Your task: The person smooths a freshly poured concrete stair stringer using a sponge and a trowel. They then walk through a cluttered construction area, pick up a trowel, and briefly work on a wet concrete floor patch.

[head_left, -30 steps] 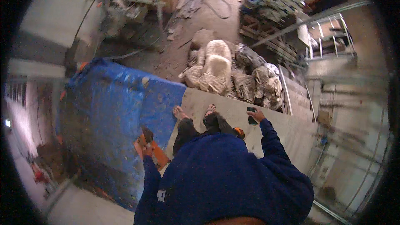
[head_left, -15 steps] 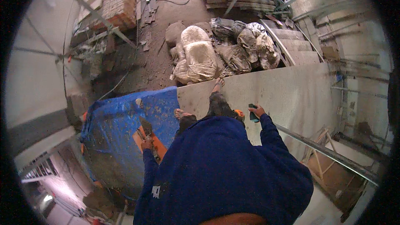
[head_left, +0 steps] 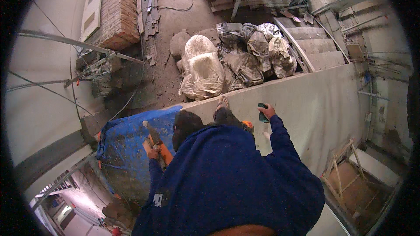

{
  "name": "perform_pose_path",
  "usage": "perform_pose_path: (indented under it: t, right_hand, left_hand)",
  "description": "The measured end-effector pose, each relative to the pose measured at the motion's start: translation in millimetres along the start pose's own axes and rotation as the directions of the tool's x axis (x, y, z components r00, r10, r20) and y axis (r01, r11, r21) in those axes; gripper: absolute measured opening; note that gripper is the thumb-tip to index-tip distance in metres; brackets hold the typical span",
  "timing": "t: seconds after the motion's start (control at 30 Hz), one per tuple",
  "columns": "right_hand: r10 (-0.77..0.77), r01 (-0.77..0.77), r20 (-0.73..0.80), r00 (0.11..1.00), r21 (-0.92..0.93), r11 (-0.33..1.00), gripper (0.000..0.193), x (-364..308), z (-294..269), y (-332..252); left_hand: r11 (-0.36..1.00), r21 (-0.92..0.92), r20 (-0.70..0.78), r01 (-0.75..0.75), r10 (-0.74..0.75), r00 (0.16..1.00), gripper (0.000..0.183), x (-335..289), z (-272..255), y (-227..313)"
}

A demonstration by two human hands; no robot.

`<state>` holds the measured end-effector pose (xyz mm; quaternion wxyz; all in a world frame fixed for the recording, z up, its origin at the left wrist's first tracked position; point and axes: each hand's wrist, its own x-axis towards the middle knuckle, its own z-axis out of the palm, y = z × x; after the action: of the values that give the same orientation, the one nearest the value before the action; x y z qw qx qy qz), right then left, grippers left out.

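My left hand (head_left: 153, 152) is closed around an orange flat-bladed tool (head_left: 165, 152), which looks like a plasterer's float. A dirty grey trowel-like blade (head_left: 151, 131) sticks out beside it, above the blue sheet (head_left: 124, 126). Out to the right, my right hand (head_left: 267, 112) grips a small dark green block (head_left: 262, 112), whose kind I cannot make out. It is held over the pale platform (head_left: 302, 100). An orange-and-black tool (head_left: 248, 125), possibly a tape measure, shows at my waist. My bare right foot (head_left: 222, 103) rests near the platform's far edge.
Dusty filled sacks (head_left: 202, 67) and dark bags (head_left: 258, 54) lie beyond the platform edge, beside steps (head_left: 315, 46). A brick stack (head_left: 118, 17) and a metal scaffold pole (head_left: 72, 40) are at the left. A wooden frame (head_left: 345, 177) stands low at the right.
My left knee has come up and my left foot is now hidden. The view has turned, and the metal rail beside my right arm has left it. Both hands keep their hold.
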<state>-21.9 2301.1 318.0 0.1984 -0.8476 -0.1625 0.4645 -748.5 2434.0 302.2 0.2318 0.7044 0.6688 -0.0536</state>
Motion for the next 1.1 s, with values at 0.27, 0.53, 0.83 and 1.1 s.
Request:
perform_pose_path:
  t: [0.27, 0.53, 0.83, 1.1]
  right_hand:
    - [0.021, -0.021, 0.001, 1.000, 0.040, 0.999, 0.077, 97, -17, -29]
    - [-0.058, 0.070, -0.128, 0.990, 0.085, 0.994, 0.081, 263, 17, -76]
    - [0.070, -0.063, -0.064, 0.995, 0.112, 0.992, 0.076, 446, 97, -146]
    - [0.037, -0.034, 0.024, 0.999, -0.121, 0.992, 0.090, 528, 105, -253]
  left_hand:
    - [0.938, 0.342, 0.426, -0.055, -0.103, 0.899, 0.025, 92, 49, 57]
    - [0.986, -0.125, 0.156, -0.107, 0.126, 0.980, 0.022, 285, 138, 72]
    - [0.862, -0.494, 0.068, 0.115, -0.093, 0.993, 0.028, 511, 175, 90]
    - [0.784, -0.389, 0.212, 0.484, -0.435, 0.875, 0.034, 600, 123, 117]
